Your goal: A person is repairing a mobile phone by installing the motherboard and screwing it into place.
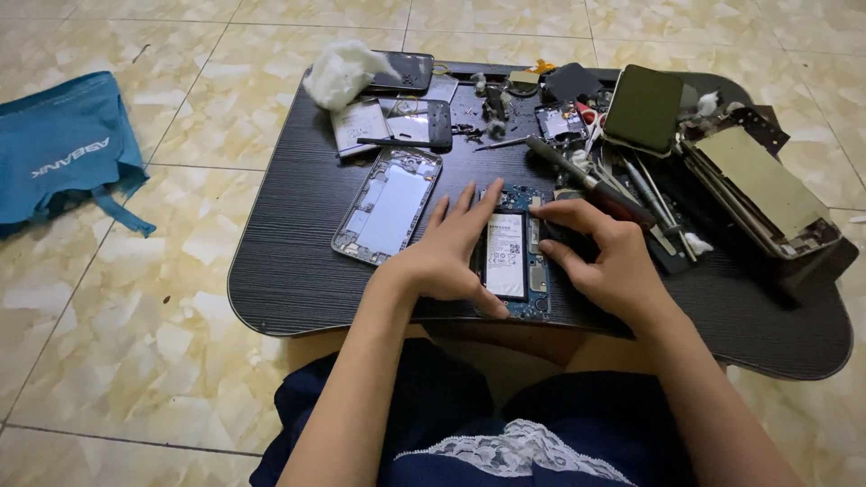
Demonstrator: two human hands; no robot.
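1. The pale tiled floor [162, 343] spreads all round me, and a crumpled blue cloth bag [63, 149] lies on it well off to my left.
2. The low black table [289, 261] stands over my lap, its far half crowded with parts and its near left part bare wood grain.
3. At the right end sits a larger opened device with a flat metal plate [762, 189] showing, tilted on the table's edge.
4. Just beyond it a dark phone screen panel [642, 108] leans over a heap of screwdrivers and tweezers [622, 185].
5. The opened phone body [516, 257] lies flat near the table's front edge, directly before me, with its blue circuit board exposed and a white-labelled battery [505, 255] seated in the middle.
6. A silver phone frame [388, 206] lies just beside it on my left, face up, not touching my hand.
7. My left hand [446, 257] rests spread on the left edge of the phone body, fingers fanned fairly wide, the thumb lying along the battery's lower left side (pressing or merely touching, I cannot tell).
8. My right hand [603, 257] is curled at the phone body's right edge, fingers narrow and bent, index tip on the upper right corner; whether anything is pinched in it I cannot tell.
9. A wad of white cotton [341, 72] sits at the far left corner
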